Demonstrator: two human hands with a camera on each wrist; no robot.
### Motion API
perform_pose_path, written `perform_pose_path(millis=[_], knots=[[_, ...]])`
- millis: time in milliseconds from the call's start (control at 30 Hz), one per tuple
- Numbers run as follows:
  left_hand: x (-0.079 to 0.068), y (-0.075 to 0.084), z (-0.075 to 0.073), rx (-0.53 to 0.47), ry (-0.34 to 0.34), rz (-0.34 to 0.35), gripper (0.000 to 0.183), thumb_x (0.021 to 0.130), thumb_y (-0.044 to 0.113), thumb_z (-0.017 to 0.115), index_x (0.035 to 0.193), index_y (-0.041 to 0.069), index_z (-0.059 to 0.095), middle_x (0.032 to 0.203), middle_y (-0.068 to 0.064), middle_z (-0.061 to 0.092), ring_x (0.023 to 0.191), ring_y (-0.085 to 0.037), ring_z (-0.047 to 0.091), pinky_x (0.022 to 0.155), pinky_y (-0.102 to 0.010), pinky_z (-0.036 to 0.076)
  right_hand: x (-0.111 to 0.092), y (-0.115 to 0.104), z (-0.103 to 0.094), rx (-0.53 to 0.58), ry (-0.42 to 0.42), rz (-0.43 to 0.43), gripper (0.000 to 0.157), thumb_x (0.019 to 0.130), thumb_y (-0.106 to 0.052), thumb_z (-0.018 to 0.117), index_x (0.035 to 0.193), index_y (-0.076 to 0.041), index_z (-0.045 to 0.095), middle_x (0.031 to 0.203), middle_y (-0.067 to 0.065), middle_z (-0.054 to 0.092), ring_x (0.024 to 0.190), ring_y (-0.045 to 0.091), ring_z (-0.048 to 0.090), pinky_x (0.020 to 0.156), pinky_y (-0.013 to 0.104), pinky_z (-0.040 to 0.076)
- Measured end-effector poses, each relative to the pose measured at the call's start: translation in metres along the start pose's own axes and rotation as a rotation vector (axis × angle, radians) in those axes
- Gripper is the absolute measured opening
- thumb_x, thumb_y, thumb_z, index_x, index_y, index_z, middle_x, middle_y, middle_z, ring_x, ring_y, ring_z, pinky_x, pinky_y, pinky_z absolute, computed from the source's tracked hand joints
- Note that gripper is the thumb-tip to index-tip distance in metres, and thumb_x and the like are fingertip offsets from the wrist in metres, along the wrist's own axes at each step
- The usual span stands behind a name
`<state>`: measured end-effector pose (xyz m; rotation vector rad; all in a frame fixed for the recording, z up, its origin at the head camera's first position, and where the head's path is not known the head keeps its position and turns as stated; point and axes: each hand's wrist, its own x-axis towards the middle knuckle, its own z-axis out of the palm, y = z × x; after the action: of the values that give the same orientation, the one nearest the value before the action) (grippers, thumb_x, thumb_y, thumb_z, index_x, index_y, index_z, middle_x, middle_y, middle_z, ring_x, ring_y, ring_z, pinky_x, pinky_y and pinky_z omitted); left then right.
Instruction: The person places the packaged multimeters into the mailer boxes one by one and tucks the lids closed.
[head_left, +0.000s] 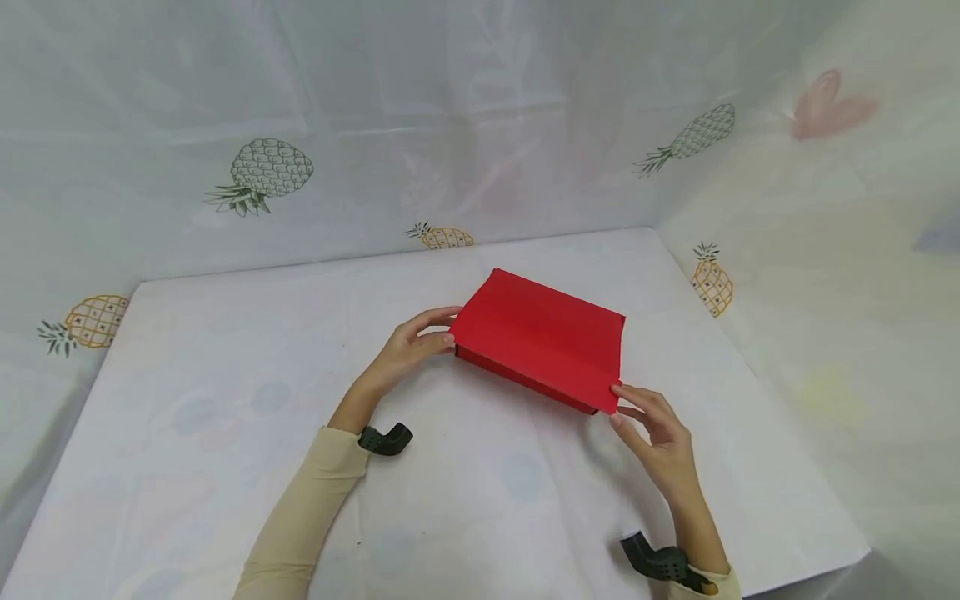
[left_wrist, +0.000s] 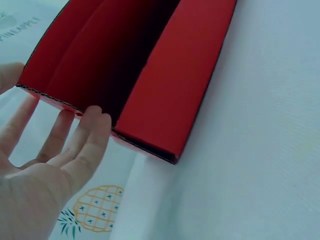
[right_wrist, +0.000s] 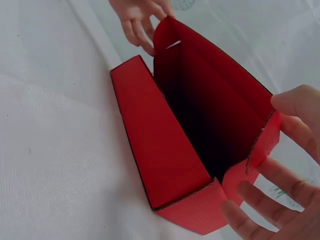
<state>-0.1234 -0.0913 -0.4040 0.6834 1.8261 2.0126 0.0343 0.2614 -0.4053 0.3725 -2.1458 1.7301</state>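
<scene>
A red cardboard box (head_left: 540, 337) lies at an angle on the white-covered table, its lid tilted up along the side near me. In the left wrist view the dark inside shows between the lid (left_wrist: 70, 50) and the box's front wall (left_wrist: 185, 65). My left hand (head_left: 408, 346) holds the lid's left corner, thumb at the edge and fingertips by the side flap. At the right corner my right hand (head_left: 660, 437) pinches the lid between thumb and fingers. The right wrist view shows a side flap (right_wrist: 264, 140) folded down from the lid beside the right fingers.
A white cloth (head_left: 247, 400) covers the table. Behind and to the right hangs a pale sheet (head_left: 525, 108) printed with pineapples. Each wrist wears a dark camera mount, the left one (head_left: 386, 439) near the table and the right one (head_left: 656, 560) at the front.
</scene>
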Motion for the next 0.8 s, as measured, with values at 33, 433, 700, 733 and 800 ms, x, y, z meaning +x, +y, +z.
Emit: perform_pose_path(millis=[33,433,700,733,800], knots=[[-0.001,-0.001,0.0,-0.009,-0.001,-0.002,0.048,0.097,0.007,0.059,0.143,0.007,0.047,0.136,-0.014,0.048,0.11,-0.023,0.062,0.098,-0.048,0.048,-0.001,0.001,0.0,0.003,-0.009,0.002,0.046,0.078,0.025,0.061,0.123,0.015,0.058,0.124,0.014,0.058,0.114,0.016,0.054,0.093,0.023,0.051],[-0.015,-0.011,-0.009,0.028,-0.028,-0.057,0.047,0.094,0.008,0.063,0.139,0.004,0.049,0.14,-0.012,0.049,0.108,-0.025,0.064,0.094,-0.042,0.052,-0.006,-0.001,0.001,-0.189,-0.092,0.051,0.057,0.071,0.023,0.073,0.124,0.01,0.059,0.122,0.016,0.061,0.112,0.009,0.056,0.09,0.019,0.05],[-0.015,-0.017,-0.009,0.127,-0.024,-0.055,0.045,0.094,0.005,0.063,0.137,0.005,0.051,0.135,-0.012,0.054,0.111,-0.034,0.057,0.086,-0.036,0.053,-0.006,-0.002,0.006,-0.237,-0.034,0.026,0.059,0.067,0.022,0.076,0.123,0.012,0.059,0.114,0.03,0.063,0.106,0.008,0.062,0.089,0.018,0.051],[-0.014,-0.017,-0.009,0.135,-0.024,-0.044,0.044,0.094,0.004,0.063,0.137,0.004,0.052,0.135,-0.013,0.054,0.113,-0.033,0.056,0.088,-0.034,0.052,-0.008,0.002,0.005,-0.231,-0.023,0.05,0.06,0.068,0.021,0.076,0.124,0.01,0.059,0.115,0.029,0.063,0.106,0.008,0.063,0.089,0.018,0.05],[-0.013,-0.018,-0.009,0.145,-0.03,-0.026,0.044,0.094,0.004,0.062,0.137,0.003,0.051,0.136,-0.014,0.053,0.119,-0.029,0.053,0.093,-0.029,0.051,-0.011,0.008,0.003,-0.224,-0.003,0.097,0.058,0.07,0.017,0.077,0.125,0.006,0.061,0.117,0.024,0.065,0.105,0.007,0.064,0.092,0.016,0.048]])
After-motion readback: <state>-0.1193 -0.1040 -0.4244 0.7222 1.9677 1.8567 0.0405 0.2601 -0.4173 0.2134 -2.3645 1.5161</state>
